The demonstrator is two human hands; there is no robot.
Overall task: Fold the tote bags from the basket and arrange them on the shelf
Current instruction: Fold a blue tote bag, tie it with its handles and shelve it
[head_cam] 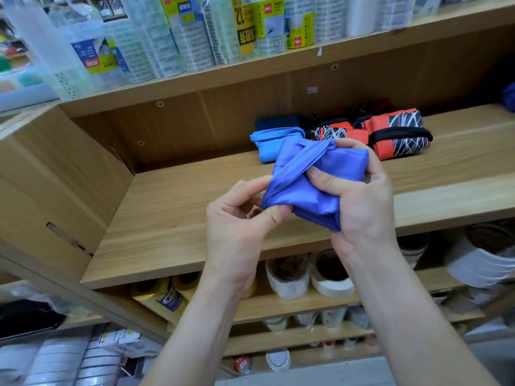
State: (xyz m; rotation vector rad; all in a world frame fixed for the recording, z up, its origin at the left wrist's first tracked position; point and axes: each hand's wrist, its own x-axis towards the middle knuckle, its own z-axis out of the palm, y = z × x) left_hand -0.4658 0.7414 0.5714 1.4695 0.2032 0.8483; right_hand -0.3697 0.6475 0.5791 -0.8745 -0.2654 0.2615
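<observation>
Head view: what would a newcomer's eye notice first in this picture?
First, the purple-blue bag in the middle, folded with its strap wound around it, gripped by the right hand and pinched by the left hand. Behind it, a light blue bag and orange-black bags lie folded in a row on the wooden shelf.

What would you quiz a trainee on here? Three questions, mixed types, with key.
1. True or false: the purple tote bag lies on the shelf.
2. What is wrapped round the folded tote? A) its own strap B) tape C) a rubber band
3. Short answer: which hand pinches the bundle's strap-wrapped corner?

Key:
1. False; both hands hold it.
2. A.
3. The left hand; the right hand grips the bundle's body.
</observation>
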